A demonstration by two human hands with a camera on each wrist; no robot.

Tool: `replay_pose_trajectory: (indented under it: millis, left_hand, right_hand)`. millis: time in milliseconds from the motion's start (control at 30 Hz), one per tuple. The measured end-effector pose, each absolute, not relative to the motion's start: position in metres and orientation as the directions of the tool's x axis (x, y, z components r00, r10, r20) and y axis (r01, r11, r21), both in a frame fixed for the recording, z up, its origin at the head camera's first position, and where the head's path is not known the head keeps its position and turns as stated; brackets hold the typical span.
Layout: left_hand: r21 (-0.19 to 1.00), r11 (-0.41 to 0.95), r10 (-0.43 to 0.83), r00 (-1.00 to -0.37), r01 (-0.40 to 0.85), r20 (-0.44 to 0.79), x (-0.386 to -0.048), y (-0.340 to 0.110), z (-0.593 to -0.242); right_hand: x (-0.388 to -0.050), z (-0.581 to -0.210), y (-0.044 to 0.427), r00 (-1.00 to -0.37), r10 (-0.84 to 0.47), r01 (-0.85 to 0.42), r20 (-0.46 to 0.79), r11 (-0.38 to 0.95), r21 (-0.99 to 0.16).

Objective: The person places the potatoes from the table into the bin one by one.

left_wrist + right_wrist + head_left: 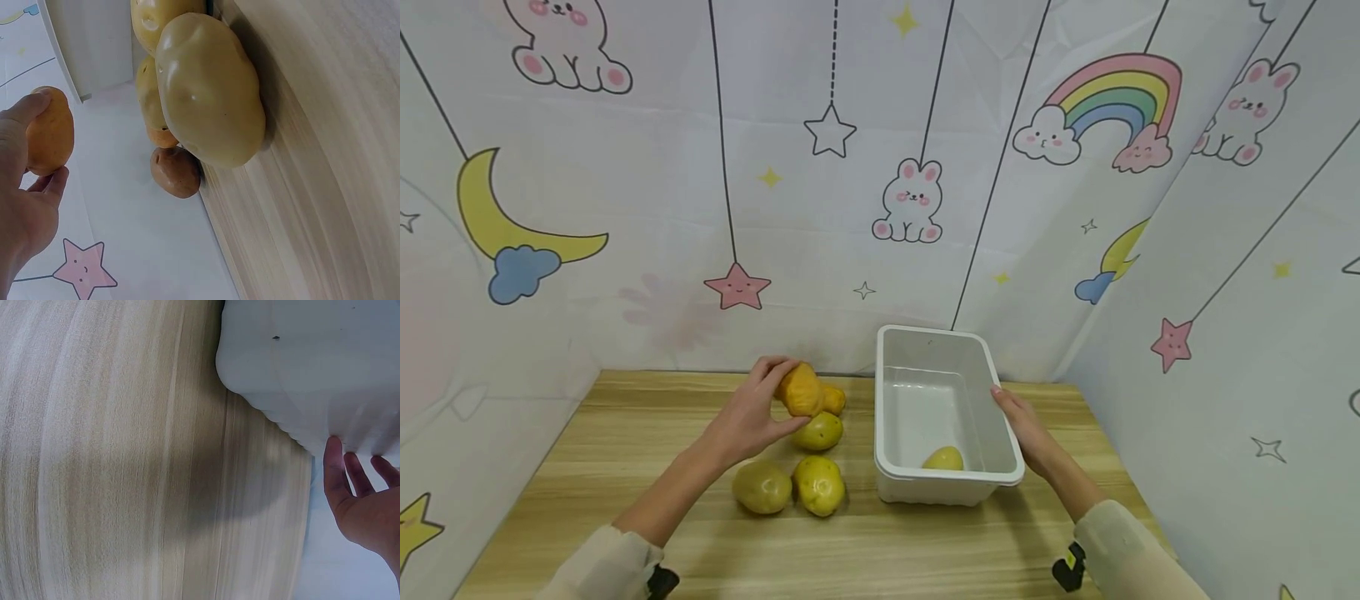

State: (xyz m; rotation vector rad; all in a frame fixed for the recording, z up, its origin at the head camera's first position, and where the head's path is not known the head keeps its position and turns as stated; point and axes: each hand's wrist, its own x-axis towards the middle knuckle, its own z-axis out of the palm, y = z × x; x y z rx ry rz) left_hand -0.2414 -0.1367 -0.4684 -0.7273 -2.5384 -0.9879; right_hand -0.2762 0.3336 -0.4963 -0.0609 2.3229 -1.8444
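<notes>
My left hand (758, 417) holds an orange-yellow potato (803, 390) between thumb and fingers, raised above the table. Close by lie a pale potato (762, 487), a yellow potato (820, 485), a greenish-yellow potato (818, 431) and, partly covered, an orange one (833, 401). A brown potato (175, 172) shows in the left wrist view; the left hand covers it in the head view. At the right side of a white plastic bin (883, 417), my right hand (1026, 429) grips the rim, its fingers against the outer wall. One yellow potato (945, 458) lies inside the bin.
The wooden table (760, 558) meets a white cloth backdrop (820, 333) with cartoon prints at its back edge. Another cloth wall (1225, 433) stands along the right side. The bin sits close to the backdrop, right of the potatoes.
</notes>
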Motion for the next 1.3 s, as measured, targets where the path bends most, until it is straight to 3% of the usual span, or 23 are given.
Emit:
replay_pose_trajectory:
  millis: [1300]
  left_hand:
    - [0.538,0.593,0.352,-0.794,0.599,0.496,-0.24,-0.107,-0.458]
  right_hand:
    - [-0.275,-0.496,0.334,-0.986,-0.132,0.073,-0.107,0.239,-0.968]
